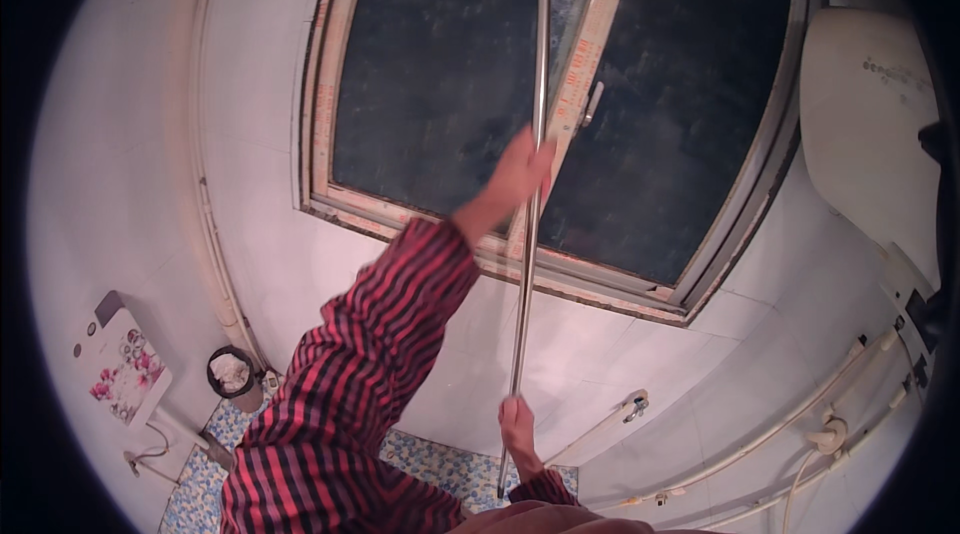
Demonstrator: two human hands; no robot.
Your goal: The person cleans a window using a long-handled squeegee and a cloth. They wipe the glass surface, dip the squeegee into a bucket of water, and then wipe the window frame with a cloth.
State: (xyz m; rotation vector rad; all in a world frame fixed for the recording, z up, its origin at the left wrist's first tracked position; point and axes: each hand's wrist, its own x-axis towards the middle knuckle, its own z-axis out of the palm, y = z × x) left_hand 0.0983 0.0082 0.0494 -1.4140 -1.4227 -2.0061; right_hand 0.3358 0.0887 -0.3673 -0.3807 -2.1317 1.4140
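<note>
A long shiny metal pole (528, 271) runs from near the floor up across the window. My left hand (521, 166), at the end of a red-and-black striped sleeve, is closed around its middle, in front of the window frame. Lower down, my right hand (516, 421) grips the pole near its bottom end. The upper end reaches the top edge of the view, where something dark and blurred sits against the glass; what it is cannot be made out. Behind the pole are the dark window panes (435, 76) and a frame strip (589, 46) with red-printed film.
A white water heater (862, 121) hangs on the right wall above pipes (750, 451). A wall tap (636, 408) juts out below the window. At lower left are a flowered cistern (127, 372), a lined waste bin (244, 391) and a vertical pipe (206, 219).
</note>
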